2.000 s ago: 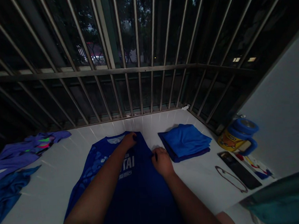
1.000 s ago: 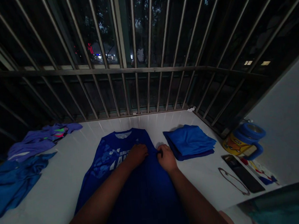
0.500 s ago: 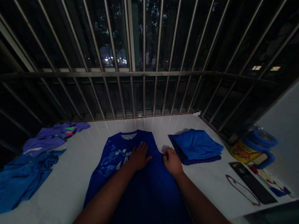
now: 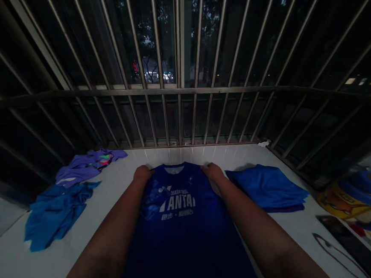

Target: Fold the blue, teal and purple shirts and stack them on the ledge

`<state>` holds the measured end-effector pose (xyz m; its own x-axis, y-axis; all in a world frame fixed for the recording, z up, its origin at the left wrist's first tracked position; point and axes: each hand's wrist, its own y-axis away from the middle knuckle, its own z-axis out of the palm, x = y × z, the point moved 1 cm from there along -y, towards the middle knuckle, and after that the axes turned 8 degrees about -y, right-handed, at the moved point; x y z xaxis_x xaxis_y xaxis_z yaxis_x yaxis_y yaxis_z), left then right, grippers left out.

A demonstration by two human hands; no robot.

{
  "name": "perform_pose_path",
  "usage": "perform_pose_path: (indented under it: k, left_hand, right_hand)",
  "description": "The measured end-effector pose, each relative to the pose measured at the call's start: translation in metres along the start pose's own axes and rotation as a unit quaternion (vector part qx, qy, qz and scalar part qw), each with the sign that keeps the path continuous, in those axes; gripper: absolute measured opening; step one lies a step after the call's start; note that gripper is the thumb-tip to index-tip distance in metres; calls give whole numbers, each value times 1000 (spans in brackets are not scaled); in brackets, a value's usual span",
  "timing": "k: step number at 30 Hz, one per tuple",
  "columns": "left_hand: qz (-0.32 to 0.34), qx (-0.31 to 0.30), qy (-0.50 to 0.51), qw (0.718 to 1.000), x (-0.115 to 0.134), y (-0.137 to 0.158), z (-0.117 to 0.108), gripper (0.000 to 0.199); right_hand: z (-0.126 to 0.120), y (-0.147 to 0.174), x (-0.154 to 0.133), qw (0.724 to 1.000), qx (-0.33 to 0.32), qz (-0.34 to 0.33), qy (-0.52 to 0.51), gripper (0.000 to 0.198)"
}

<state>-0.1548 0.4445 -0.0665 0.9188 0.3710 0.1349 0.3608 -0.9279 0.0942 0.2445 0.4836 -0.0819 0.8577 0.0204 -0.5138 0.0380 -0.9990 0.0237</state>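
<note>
A dark blue sleeveless shirt with white lettering lies spread out before me, its neckline toward the barred window. At its left shoulder edge my left hand is closed on the cloth. My right hand grips the right shoulder edge in the same way. The fingertips of both hands are partly hidden. Beside my right forearm lies a folded stack of blue clothes, apart from the shirt.
Crumpled blue cloth and a purple garment lie at left on the white surface. Metal bars rise along the back. At right are a yellow and blue container, a dark flat object and a thin cord.
My left hand has moved from the shirt's chest to its left shoulder, uncovering the lettering. My right hand has gone up to the right shoulder. The view has shifted left.
</note>
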Motion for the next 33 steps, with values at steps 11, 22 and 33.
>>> perform_pose_path:
  k: [11,22,33]
  left_hand:
    - [57,-66,222,971,-24,16,-20,24]
    - [274,10,172,946,-112,202,22,11]
    - [74,1,50,996,-64,150,0,38]
  right_hand:
    - [-13,-6,-11,988,22,-65,-136,12]
    - [-39,183,67,962,-71,-248,-94,19]
    - [-45,163,20,994,-27,-104,19,29]
